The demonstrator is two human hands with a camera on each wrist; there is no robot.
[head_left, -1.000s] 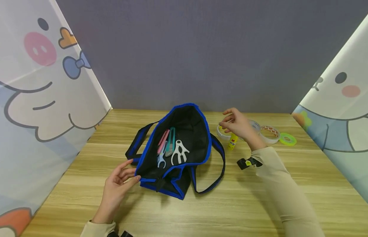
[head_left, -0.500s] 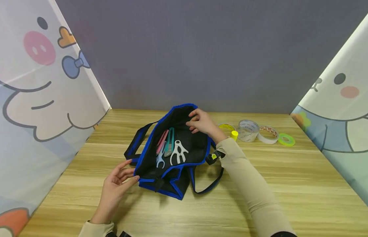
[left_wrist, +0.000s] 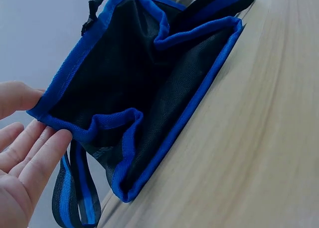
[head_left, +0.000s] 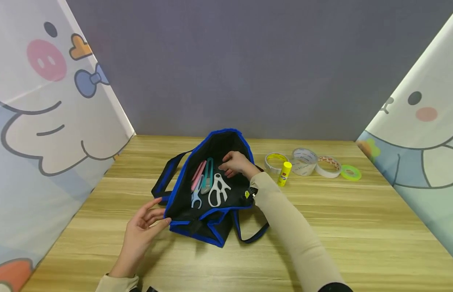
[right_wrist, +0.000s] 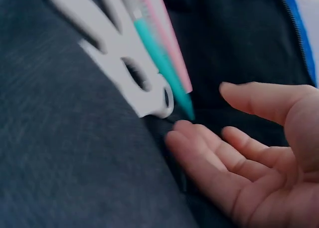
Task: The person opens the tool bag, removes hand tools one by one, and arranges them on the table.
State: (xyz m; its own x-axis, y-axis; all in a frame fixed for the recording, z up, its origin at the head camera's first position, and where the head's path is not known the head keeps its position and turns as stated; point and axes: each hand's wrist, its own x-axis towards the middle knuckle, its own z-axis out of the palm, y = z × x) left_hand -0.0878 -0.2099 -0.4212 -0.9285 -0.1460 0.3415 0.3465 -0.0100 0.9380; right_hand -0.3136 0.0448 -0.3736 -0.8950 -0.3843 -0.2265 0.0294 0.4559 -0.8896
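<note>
A black bag with blue trim (head_left: 226, 140) lies with its mouth open towards me. My left hand (head_left: 138, 231) pinches its near left corner between thumb and fingers, and the left wrist view shows the blue edge (left_wrist: 75, 73) held there. My right hand (head_left: 238, 164) is inside the bag, its fingers loosely bent and holding nothing. By its fingertips are a teal utility knife (head_left: 207, 176) and a white scissors-like tool (head_left: 217, 190). A pink knife (head_left: 198, 175) and a light-blue scissors-like tool (head_left: 196, 194) lie farther left in the bag.
Right of the bag, a yellow glue stick (head_left: 284, 174) stands before a white tape roll with a yellow core (head_left: 276, 160). Clear tape (head_left: 304, 162), white tape (head_left: 328, 168) and green tape (head_left: 351, 173) follow rightward. A bag strap (head_left: 253, 238) loops onto the table.
My right hand has moved left from above the glue stick and down into the bag, beside the tools. The left hand keeps its hold on the bag's corner.
</note>
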